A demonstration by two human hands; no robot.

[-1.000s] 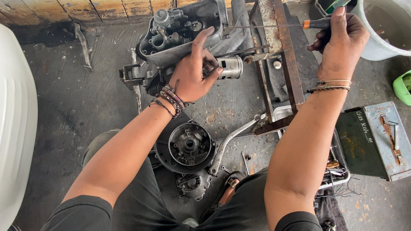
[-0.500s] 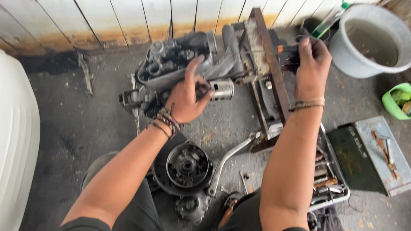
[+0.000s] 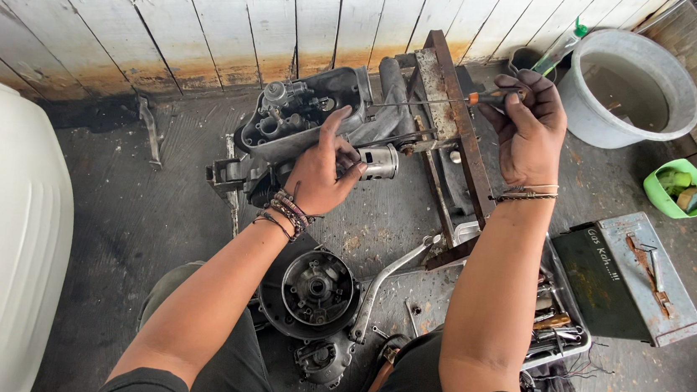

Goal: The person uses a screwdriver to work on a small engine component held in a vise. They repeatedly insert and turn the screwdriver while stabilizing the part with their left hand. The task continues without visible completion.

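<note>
— Concrete floor [image 3: 144,228] below white wall planks [image 3: 213,16]; where is the engine case [image 3: 305,116]?
— Lying on that floor against the planks; left hand [image 3: 321,173] rests on it, fingers spread.
— And the right hand [image 3: 531,124]?
— Fingers clamped on a screwdriver [image 3: 449,101], tip pointing toward the case; grey bucket [image 3: 666,123] nearby.
</note>
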